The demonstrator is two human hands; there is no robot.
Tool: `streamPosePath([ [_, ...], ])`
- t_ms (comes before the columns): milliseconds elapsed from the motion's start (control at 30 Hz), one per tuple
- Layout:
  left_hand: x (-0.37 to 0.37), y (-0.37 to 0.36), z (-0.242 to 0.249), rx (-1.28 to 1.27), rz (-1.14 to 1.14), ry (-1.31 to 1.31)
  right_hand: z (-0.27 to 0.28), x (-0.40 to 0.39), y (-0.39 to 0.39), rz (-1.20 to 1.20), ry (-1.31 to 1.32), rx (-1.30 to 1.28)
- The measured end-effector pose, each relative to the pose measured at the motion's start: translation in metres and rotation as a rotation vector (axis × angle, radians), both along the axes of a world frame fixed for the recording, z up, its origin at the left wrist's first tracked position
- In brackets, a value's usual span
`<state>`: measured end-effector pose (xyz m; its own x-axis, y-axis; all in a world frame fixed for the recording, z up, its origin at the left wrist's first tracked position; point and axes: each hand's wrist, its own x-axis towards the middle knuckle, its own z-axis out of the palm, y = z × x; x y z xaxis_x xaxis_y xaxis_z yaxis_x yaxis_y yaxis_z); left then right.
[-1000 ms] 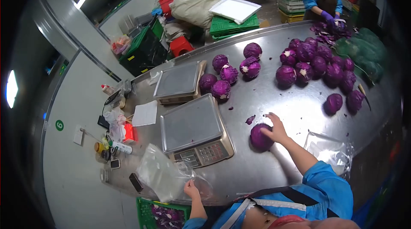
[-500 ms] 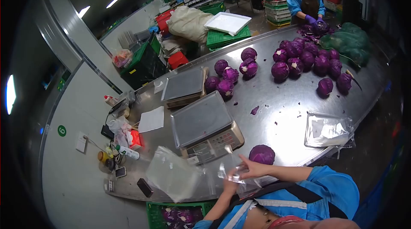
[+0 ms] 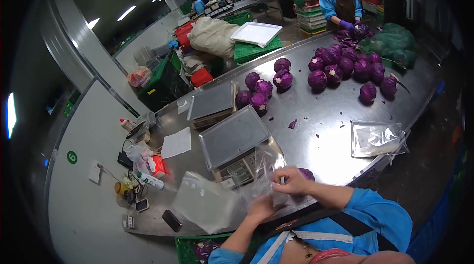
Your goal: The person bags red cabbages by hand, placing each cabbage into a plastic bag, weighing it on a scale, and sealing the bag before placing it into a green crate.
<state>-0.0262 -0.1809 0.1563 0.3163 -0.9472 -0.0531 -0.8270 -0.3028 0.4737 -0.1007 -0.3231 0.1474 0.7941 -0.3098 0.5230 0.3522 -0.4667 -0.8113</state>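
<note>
A clear plastic bag (image 3: 262,165) spreads up from my hands over the front of the nearer scale. My right hand (image 3: 292,181) pinches the bag's edge, thumb and fingers closed. Lower and to the left, my left hand (image 3: 261,207) is curled at the bag's bottom part, its fingers smeared by motion. Right behind my right hand sits a purple cabbage (image 3: 307,173), partly hidden by it. A stack of flat clear bags (image 3: 203,202) lies to the left of my left hand.
Two scales (image 3: 234,136) (image 3: 211,100) stand on the steel table (image 3: 316,130). Several purple cabbages (image 3: 346,64) lie toward the back, where a co-worker (image 3: 340,4) handles one. A plastic package (image 3: 376,138) is at the right edge. A green crate (image 3: 185,251) sits below the front edge.
The plastic bag has been raised and spread out toward the scale. My right hand has closed from outstretched fingers to a pinch and now covers part of the near cabbage.
</note>
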Motion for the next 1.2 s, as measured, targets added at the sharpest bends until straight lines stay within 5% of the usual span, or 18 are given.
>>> streamPosePath([
  [33,-0.001,-0.002,0.003,0.52,-0.026,0.113,0.031,0.0,-0.013,-0.014,-0.243,-0.432],
  [67,0.002,0.0,-0.001,0.525,-0.038,0.106,0.051,0.002,-0.019,0.052,-0.322,-0.322],
  [133,0.017,0.008,-0.017,0.282,-0.413,0.655,0.064,0.003,-0.035,0.105,-0.401,-0.206],
  [200,0.026,0.012,-0.02,0.173,-0.418,0.869,0.048,0.0,-0.059,0.889,0.422,0.593],
  [267,0.025,0.01,-0.038,0.022,-0.198,1.253,-0.007,-0.003,-0.054,1.086,0.665,0.228],
  [300,0.024,0.009,-0.052,-0.066,-0.077,1.442,-0.026,-0.021,-0.03,0.932,0.731,0.621],
  [367,0.02,0.006,-0.081,-0.241,0.192,1.8,-0.057,-0.031,-0.041,0.921,0.841,0.701],
  [400,0.018,0.004,-0.095,-0.336,0.332,1.971,-0.088,-0.042,-0.039,0.676,0.3,0.928],
  [433,0.016,0.003,-0.106,-0.442,0.474,2.144,-0.051,-0.053,-0.04,0.524,0.137,1.335],
  [467,0.01,0.0,-0.115,-0.447,0.462,2.15,-0.012,-0.065,-0.041,0.341,-0.041,1.728],
  [533,0.001,0.003,-0.128,0.108,0.053,1.344,-0.098,-0.078,-0.058,0.337,0.185,1.648],
  [600,0.03,-0.011,-0.135,-0.019,0.191,1.435,-0.124,-0.085,-0.065,0.336,0.398,1.553],
  [667,0.041,-0.043,-0.156,-0.226,0.448,1.355,-0.107,-0.093,-0.055,-0.406,0.537,-0.004],
  [800,0.04,-0.144,-0.192,-0.35,0.567,0.84,-0.129,-0.043,-0.12,-1.0,0.251,-0.065],
  [933,0.068,-0.195,-0.23,-0.29,0.46,0.406,-0.208,-0.032,-0.161,-1.002,0.631,0.405],
  [1000,0.079,-0.208,-0.25,-0.224,0.41,0.466,-0.198,-0.036,-0.159,-0.95,0.636,0.388],
  [1100,0.072,-0.214,-0.244,-0.34,0.383,1.166,-0.214,-0.037,-0.166,-0.904,0.608,0.377],
  [1200,0.069,-0.229,-0.238,-0.373,0.399,1.448,-0.232,-0.027,-0.188,-0.779,0.472,0.445],
])
